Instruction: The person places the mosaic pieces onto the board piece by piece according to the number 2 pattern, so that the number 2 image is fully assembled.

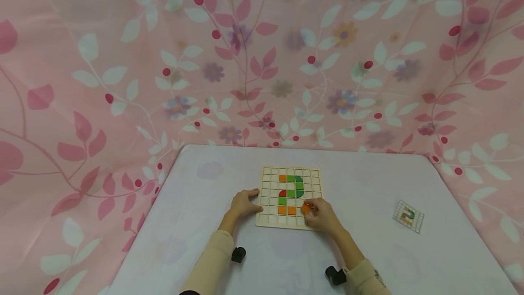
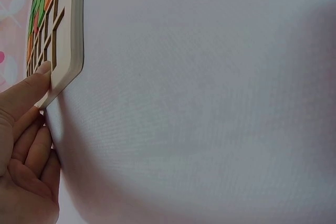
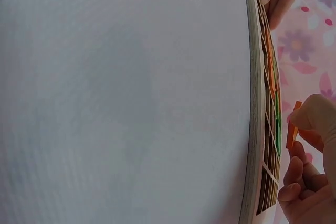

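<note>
A light wooden grid board (image 1: 282,226) lies on the table, with coloured tiles forming a figure like a 2. Its top row has an orange square (image 1: 283,178), a green square (image 1: 291,179) and a dark green rounded piece (image 1: 299,179). Lower down are a red rounded piece (image 1: 283,193) and two orange squares (image 1: 287,211). My left hand (image 1: 241,205) grips the board's left edge, thumb on the rim and fingers curled at its side. Between thumb and fingers, my right hand (image 1: 323,215) pinches an orange tile (image 3: 293,132), held just above the board's lower right cells.
On the right of the table (image 1: 364,185) lies a small gridded card (image 1: 408,216) picturing a similar 2. Black devices (image 1: 238,254) sit at both wrists. Behind the table hangs a pink floral cloth (image 1: 262,58).
</note>
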The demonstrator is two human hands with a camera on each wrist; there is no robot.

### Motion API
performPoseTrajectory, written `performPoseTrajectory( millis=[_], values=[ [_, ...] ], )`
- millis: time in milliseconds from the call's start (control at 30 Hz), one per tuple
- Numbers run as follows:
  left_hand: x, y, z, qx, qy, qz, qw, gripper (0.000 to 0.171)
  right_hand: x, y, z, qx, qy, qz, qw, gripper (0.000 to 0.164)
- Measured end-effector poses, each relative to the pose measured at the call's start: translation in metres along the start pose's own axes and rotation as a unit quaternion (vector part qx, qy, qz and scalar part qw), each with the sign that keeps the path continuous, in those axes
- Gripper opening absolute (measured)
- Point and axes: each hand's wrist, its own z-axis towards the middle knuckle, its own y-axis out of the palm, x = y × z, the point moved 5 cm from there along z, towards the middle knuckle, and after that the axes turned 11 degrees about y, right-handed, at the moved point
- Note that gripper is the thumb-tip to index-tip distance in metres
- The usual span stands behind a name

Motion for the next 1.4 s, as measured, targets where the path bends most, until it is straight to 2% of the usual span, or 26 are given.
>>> performPoseTrajectory(
  millis=[233,367,533,733,900,1033,1200,1300,1400],
  values=[
    [0.001,-0.001,0.0,0.004,0.004,-0.004,1.0,0.067,-0.004,0.015,0.002,-0.039,-0.025,0.009,0.999,0.033],
    [0.001,-0.001,-0.001,0.004,0.014,-0.006,0.9999,0.066,-0.007,0.02,0.0,-0.063,-0.025,-0.002,0.998,0.035],
    [0.002,0.0,-0.002,0.005,0.018,-0.004,0.9998,0.066,-0.014,0.021,-0.003,-0.07,-0.061,-0.025,0.995,0.029],
    [0.001,0.001,-0.001,0.003,0.017,-0.004,0.9998,0.066,-0.02,0.022,-0.005,-0.052,-0.098,-0.056,0.992,0.022],
    [0.0,0.001,0.0,0.004,0.016,-0.004,0.9999,0.066,-0.021,0.023,-0.006,-0.013,-0.121,-0.072,0.99,0.019],
    [-0.001,0.001,0.001,0.003,0.015,0.004,0.9999,0.066,-0.018,0.025,-0.007,0.007,-0.123,-0.076,0.989,0.019],
    [-0.001,0.001,0.001,0.002,0.014,0.003,0.9999,0.066,-0.014,0.026,-0.009,0.01,-0.112,-0.092,0.989,0.02],
    [0.0,0.001,0.001,0.003,0.014,0.005,0.9999,0.066,-0.011,0.025,-0.01,0.024,-0.126,-0.097,0.987,0.02],
    [0.0,0.001,0.0,0.003,0.015,0.009,0.9998,0.066,-0.008,0.024,-0.01,0.05,-0.141,-0.08,0.986,0.017]
  ],
)
